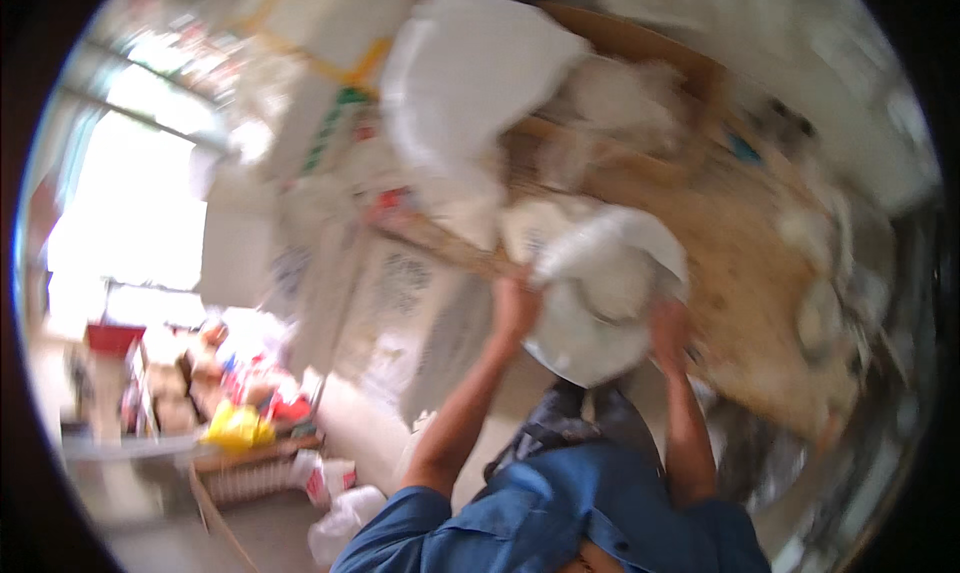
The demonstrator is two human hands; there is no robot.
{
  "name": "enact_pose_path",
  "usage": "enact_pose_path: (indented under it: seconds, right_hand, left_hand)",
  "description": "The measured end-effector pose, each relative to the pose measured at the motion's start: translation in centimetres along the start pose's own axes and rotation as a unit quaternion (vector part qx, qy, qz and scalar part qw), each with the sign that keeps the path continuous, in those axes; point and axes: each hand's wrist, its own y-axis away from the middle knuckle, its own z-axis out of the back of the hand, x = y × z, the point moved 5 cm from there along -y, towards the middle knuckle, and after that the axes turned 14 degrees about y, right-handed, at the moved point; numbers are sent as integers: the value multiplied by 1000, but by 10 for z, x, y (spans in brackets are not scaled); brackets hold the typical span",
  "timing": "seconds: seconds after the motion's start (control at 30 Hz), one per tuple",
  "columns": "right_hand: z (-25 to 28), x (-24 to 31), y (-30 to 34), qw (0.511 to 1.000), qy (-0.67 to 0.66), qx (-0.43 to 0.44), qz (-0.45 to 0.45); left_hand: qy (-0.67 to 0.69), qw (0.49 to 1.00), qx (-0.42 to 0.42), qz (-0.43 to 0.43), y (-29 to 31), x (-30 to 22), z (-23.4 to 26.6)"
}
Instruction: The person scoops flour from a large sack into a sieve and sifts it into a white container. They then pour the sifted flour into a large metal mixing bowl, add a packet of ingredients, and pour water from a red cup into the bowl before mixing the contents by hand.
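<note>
Blue shirt fabric (560, 503) is located nearest the camera, with dark trousers (560, 418) seen just beyond it. A rounded white bundle (590, 343) is positioned in front of the trousers, between the two hands. Its left rim is held by the left hand (515, 305); its right side is held by the right hand (670, 331). Each grip is closed on the bundle, although exact finger placement is blurred and cannot be told. On the right, brown cardboard (745, 283) is spread beside the bundle. A large white sheet (470, 73) is draped at the far side. To the left, a pale carton (385, 318) with dark print is placed. Farther left, a yellow bag (238, 426) is set among mixed items, near a bright opening (130, 193).
</note>
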Motion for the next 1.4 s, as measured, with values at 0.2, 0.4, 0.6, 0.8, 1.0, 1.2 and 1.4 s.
enact_pose_path:
  seconds: [0.2, 0.4, 0.6, 0.8, 1.0, 1.2, 1.4]
  right_hand:
    - [-16, 5, -7, 993, 2, -29, 115]
    - [-26, -10, -10, 991, 68, 3, 111]
    - [5, 13, -16, 989, 12, 4, 151]
    - [12, 18, -11, 976, 80, 0, 202]
    - [11, 17, -11, 976, 80, -10, 203]
    - [10, 21, -4, 972, 83, -21, 221]
    - [5, 21, -4, 975, 86, -31, 203]
  left_hand:
    - [-28, 994, -55, -87, 27, -46, 6]
    - [-7, 993, -84, -85, 16, -35, 19]
    - [45, 994, -93, -29, 5, -35, 28]
    - [6, 996, -80, -47, 9, -42, 26]
    - [44, 995, -80, -44, 9, -23, 33]
    - [15, 995, -79, -66, 15, -25, 36]
    - [-8, 993, -80, -87, 17, -38, 37]
